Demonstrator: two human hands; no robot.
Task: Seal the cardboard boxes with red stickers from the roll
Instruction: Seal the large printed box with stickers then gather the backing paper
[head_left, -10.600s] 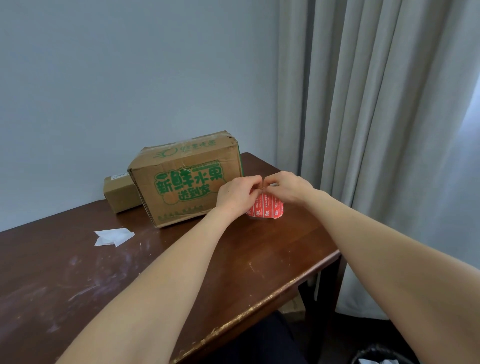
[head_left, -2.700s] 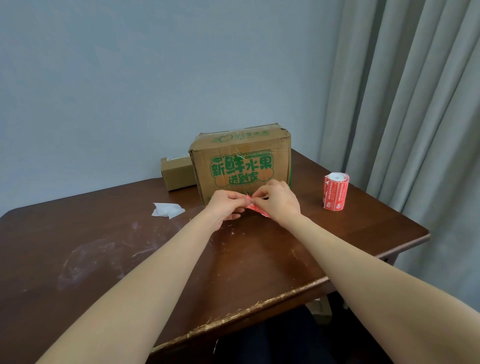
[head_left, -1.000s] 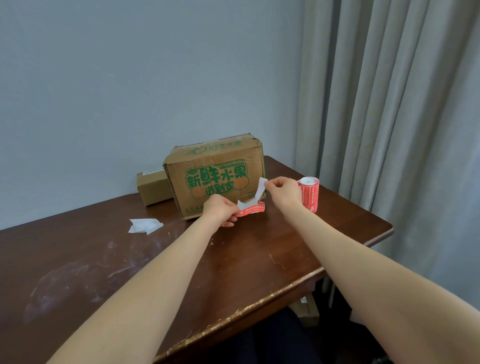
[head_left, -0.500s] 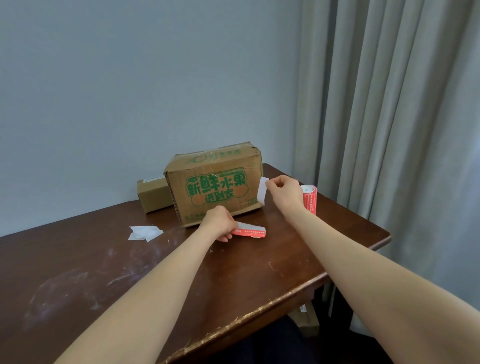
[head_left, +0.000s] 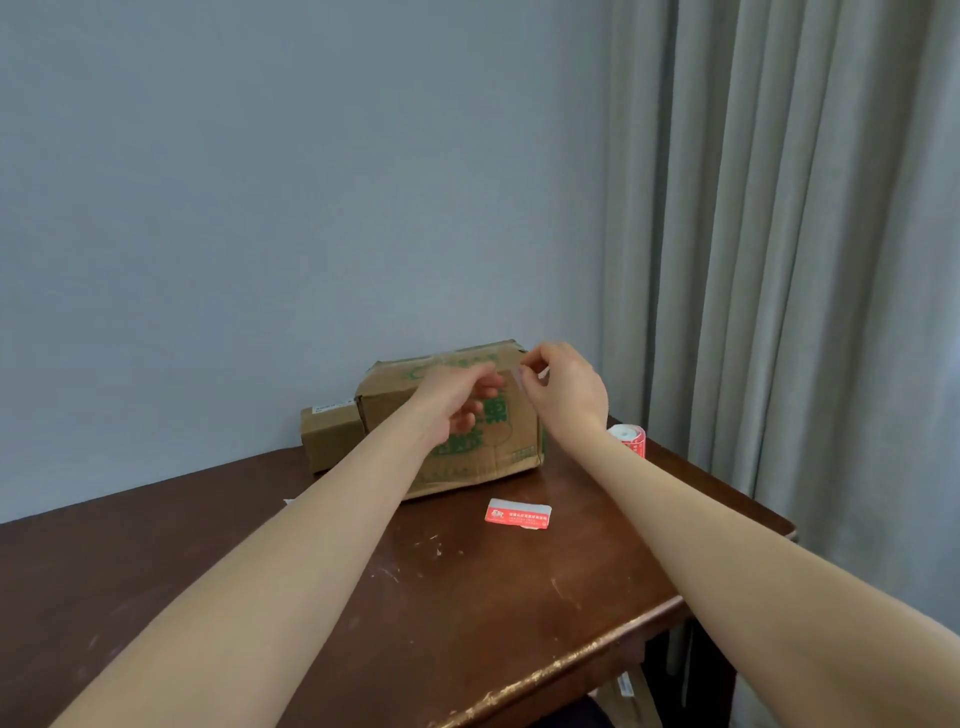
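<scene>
- The red rectangular paper sticker (head_left: 518, 514) is seen lying flat on the dark brown wooden bench (head_left: 467, 623). It lies just near of the lower right corner of the large brown cardboard box with green print (head_left: 498, 467), and is not touching it.
- Its long axis is laid left to right, roughly along the near face of the box, with a white edge showing on its far side.
- Both hands are raised in front of the upper part of the box, above and far of the sticker, and it is touched by neither.
- The right hand (head_left: 566, 395) is held by the top right corner of the box. Its thumb and forefinger are pinched on a small pale scrap (head_left: 518, 371), which is too blurred to be identified.
- The left hand (head_left: 454, 402) is blurred. Its fingers are loosely stretched towards the right hand, and nothing is seen to be held in it.
- The sticker lies almost under the right wrist and is somewhat nearer to that hand. Since that hand is occupied, the left is judged the freer one for lifting the sticker by a short end.
- The upright roll of red stickers with a white core (head_left: 630, 440) is partly hidden behind the right forearm, to the right of the box. A small plain brown cardboard box (head_left: 330, 439) is set at the far left, just beside the large one.
- No red sticker is seen on the box faces that show, so sealing is judged not yet done.
</scene>
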